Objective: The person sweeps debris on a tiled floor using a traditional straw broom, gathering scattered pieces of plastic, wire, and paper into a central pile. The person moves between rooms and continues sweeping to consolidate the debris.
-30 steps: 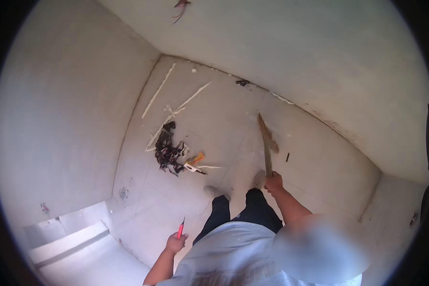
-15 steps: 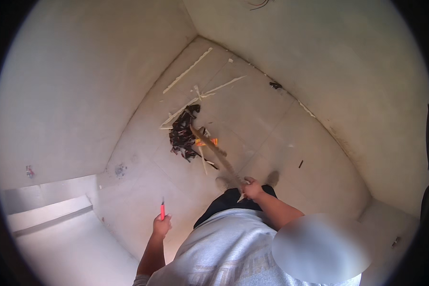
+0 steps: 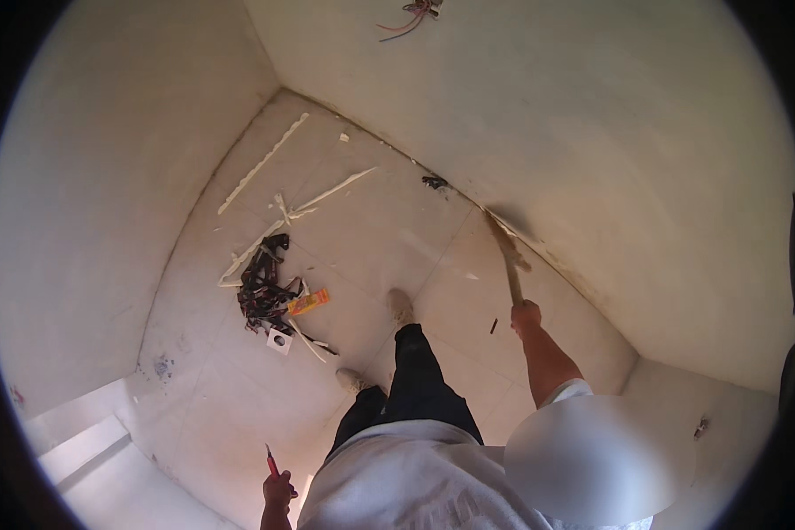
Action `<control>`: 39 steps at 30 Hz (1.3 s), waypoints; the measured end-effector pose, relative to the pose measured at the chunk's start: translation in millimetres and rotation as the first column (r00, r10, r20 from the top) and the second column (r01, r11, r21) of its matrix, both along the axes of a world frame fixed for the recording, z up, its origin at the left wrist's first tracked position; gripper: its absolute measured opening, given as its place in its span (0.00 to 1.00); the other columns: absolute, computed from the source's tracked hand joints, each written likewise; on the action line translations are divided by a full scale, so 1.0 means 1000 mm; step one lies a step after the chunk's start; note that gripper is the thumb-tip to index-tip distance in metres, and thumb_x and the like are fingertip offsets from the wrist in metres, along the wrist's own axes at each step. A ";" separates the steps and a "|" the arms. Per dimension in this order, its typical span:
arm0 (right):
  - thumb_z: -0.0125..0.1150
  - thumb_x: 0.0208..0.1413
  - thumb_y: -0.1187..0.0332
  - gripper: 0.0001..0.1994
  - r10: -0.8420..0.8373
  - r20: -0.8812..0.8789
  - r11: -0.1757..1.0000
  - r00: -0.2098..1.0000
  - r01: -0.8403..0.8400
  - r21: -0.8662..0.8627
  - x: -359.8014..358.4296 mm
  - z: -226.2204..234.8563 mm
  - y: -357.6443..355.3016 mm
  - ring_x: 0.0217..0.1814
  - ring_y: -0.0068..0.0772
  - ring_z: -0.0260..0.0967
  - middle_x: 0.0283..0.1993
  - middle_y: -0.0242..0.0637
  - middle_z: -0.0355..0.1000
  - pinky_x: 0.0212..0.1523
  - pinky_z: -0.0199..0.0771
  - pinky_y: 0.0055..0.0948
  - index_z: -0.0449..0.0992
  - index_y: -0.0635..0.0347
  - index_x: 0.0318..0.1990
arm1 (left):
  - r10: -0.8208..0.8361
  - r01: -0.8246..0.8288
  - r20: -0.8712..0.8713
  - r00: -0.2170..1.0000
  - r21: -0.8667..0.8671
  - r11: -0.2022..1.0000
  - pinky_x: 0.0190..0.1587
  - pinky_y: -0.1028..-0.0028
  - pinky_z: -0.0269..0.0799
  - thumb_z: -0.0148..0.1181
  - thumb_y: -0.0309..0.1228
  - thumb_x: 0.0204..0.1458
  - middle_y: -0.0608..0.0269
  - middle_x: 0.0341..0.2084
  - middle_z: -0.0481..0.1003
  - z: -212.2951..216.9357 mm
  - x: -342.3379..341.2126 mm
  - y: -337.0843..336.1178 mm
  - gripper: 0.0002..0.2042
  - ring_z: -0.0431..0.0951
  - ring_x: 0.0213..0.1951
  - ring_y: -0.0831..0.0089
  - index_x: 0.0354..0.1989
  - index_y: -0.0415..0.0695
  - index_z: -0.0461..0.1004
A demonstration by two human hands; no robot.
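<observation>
My right hand [image 3: 526, 318] is stretched out to the right and closed round the near end of a long, ragged tan-brown strip [image 3: 511, 272]. The strip's far end reaches the foot of the right wall; whether it touches the wall I cannot tell. At the lower left my left hand [image 3: 277, 490] is closed on a red-handled knife [image 3: 272, 463], its thin blade pointing up and away from me. No other thing is within reach of that hand.
Dark scraps [image 3: 263, 287] lie heaped left of my feet, beside an orange-yellow packet [image 3: 308, 301] and a white square piece [image 3: 279, 341]. Pale strips [image 3: 263, 164] are scattered farther off. A small dark lump [image 3: 435, 183] lies by the wall, and loose wires [image 3: 415, 16] stick out above.
My right hand has swung the ragged strip from in front of my body out to the right wall. I have stepped forward, and my left hand with the knife sits lower in view.
</observation>
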State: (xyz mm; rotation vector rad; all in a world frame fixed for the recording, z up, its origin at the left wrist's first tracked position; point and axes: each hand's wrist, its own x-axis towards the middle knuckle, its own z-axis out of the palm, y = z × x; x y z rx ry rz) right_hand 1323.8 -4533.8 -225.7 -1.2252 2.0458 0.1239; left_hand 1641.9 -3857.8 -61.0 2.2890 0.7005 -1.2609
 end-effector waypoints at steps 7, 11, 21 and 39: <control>0.50 0.56 0.69 0.10 0.200 -0.082 0.948 0.976 -0.172 0.268 -0.008 -0.075 -0.044 0.15 0.31 0.67 0.20 0.37 0.71 0.13 0.63 0.33 0.75 0.60 0.42 | -0.039 0.040 0.012 0.999 -0.085 0.996 0.20 0.73 0.71 0.61 0.31 0.53 0.68 0.14 0.67 0.025 0.007 -0.158 0.09 0.69 0.16 0.77 0.26 0.41 0.70; 0.53 0.55 0.69 0.10 0.140 0.121 0.989 0.983 -0.133 -0.062 -0.056 -0.028 0.007 0.15 0.30 0.66 0.21 0.36 0.70 0.13 0.65 0.32 0.74 0.62 0.42 | -0.123 0.124 0.020 0.992 -0.111 0.986 0.21 0.73 0.71 0.61 0.33 0.53 0.67 0.15 0.68 0.038 0.015 -0.217 0.10 0.70 0.17 0.76 0.26 0.41 0.69; 0.50 0.56 0.69 0.04 -0.130 0.240 0.987 0.962 0.102 0.125 0.050 -0.049 -0.061 0.11 0.29 0.62 0.17 0.34 0.65 0.07 0.58 0.32 0.72 0.56 0.34 | -0.162 0.162 -0.015 0.987 -0.052 0.985 0.23 0.72 0.73 0.62 0.35 0.54 0.65 0.16 0.71 0.025 0.021 -0.247 0.12 0.73 0.18 0.75 0.28 0.39 0.71; 0.48 0.56 0.68 0.06 0.170 0.276 0.979 0.946 -0.193 0.059 0.256 -0.055 -0.089 0.15 0.36 0.67 0.21 0.41 0.69 0.11 0.59 0.37 0.70 0.58 0.33 | 0.024 -0.021 -0.078 0.997 0.037 0.999 0.23 0.72 0.74 0.61 0.34 0.54 0.64 0.17 0.71 0.053 0.017 -0.196 0.12 0.73 0.18 0.74 0.27 0.37 0.72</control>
